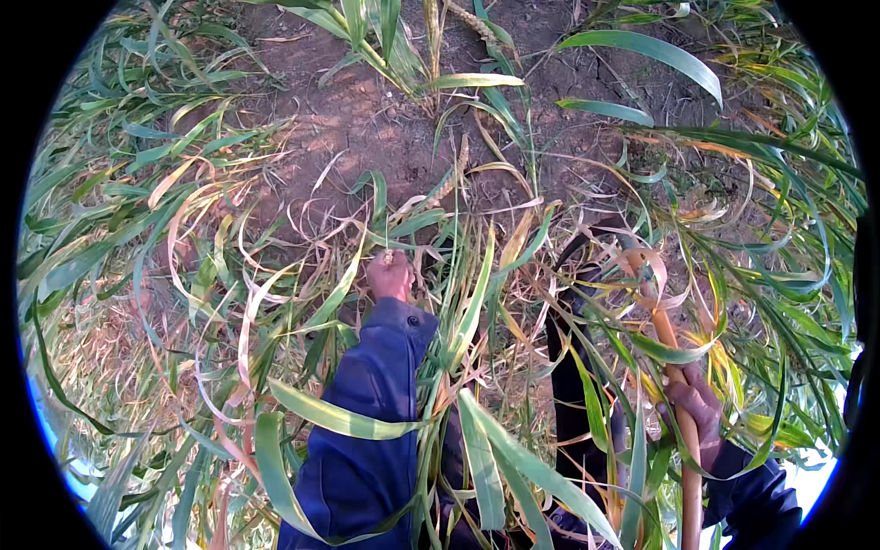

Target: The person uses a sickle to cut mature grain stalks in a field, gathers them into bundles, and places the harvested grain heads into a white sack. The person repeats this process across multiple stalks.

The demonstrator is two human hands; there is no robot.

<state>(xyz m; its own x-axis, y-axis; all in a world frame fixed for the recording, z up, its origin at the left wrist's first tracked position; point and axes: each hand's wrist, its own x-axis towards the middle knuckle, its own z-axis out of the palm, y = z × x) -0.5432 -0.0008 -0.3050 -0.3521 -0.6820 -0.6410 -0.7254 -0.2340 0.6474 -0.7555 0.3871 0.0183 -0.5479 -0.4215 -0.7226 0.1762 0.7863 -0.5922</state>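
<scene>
My left hand (390,275), at the end of a dark blue sleeve (367,394), is closed in a fist low among the plants. Leaves and a pale bit at its knuckles hide what it grips. Just right of that forearm runs a bunch of long green stalks (454,284) with broad, partly yellowed leaves (481,458). On the right, my right hand (698,412) is wrapped round a long wooden handle (662,316), which slants up and away to the left. The handle's far end is behind curled dry leaves, so I cannot tell what tool it is.
Bare brown soil (367,119) with dry scraps lies ahead. A standing green plant (394,55) rises at the top middle. Dense leafy plants (101,247) crowd the left, and more leaves (770,247) hang over the right. Dry curled leaves (247,312) surround my hands.
</scene>
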